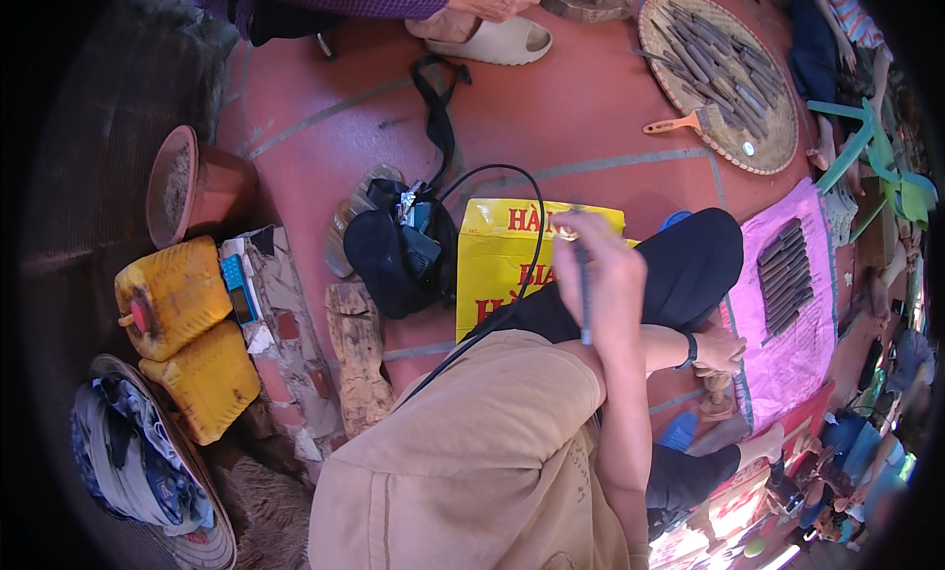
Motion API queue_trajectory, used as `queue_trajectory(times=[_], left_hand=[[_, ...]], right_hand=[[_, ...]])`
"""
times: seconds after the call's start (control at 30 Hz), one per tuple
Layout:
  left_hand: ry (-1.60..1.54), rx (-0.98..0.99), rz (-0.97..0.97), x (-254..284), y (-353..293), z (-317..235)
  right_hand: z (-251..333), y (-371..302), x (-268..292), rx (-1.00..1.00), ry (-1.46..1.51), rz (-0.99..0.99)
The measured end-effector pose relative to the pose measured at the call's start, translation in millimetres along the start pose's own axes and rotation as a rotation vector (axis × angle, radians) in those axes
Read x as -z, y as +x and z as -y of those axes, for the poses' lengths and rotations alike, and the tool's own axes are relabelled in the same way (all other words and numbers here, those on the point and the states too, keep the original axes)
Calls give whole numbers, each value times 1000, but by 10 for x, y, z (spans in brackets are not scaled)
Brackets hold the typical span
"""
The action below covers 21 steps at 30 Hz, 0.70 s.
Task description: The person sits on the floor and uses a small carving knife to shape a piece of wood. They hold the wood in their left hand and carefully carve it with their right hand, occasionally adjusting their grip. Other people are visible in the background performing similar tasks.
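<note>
My right hand (605,275) is raised in front of me, its fingers closed round a slim grey stick-like tool (585,309). The tool points downward, and its exact kind is unclear. Below and to the right, my left hand (724,351), with a dark band at the wrist, closes over a small tan wooden-looking piece (717,391); its fingers are partly hidden. Beside it lies a pink sheet (763,373) bearing a neat row of dark slim rods (785,278). A yellow printed cardboard piece (482,235) lies under my bent, dark-trousered leg (694,265).
A round woven tray (661,19) holds many dark sticks and a paintbrush (679,123). Left are a black bag (389,265), wood block (356,358), yellow jerrycan (192,294) and plant pot (221,186). A person's sandalled foot (492,41) is ahead; others sit right near a green stool (876,157).
</note>
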<state>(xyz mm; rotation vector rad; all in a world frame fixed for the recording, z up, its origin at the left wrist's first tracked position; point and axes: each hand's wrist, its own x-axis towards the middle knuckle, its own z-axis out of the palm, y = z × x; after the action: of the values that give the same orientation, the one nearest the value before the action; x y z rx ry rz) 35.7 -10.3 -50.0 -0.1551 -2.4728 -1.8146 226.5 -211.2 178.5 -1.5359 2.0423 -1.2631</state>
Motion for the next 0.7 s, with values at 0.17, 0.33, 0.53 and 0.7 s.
queue_trajectory(times=[0.17, 0.33, 0.53, 0.7], left_hand=[[-49, 20, 83, 123, 82, -404], [-102, 114, 66, 193, 87, -409], [-80, 221, -6, 48, 176, -461], [-131, 287, -81, -55, 208, -516]], right_hand=[[-404, -330, 939, -403, 243, -510], [-1357, -1385, 1889, -553, 255, -1121], [-1878, -2632, 1816, -696, -145, -1532], [-1979, -2845, 1823, -786, -77, -1614]])
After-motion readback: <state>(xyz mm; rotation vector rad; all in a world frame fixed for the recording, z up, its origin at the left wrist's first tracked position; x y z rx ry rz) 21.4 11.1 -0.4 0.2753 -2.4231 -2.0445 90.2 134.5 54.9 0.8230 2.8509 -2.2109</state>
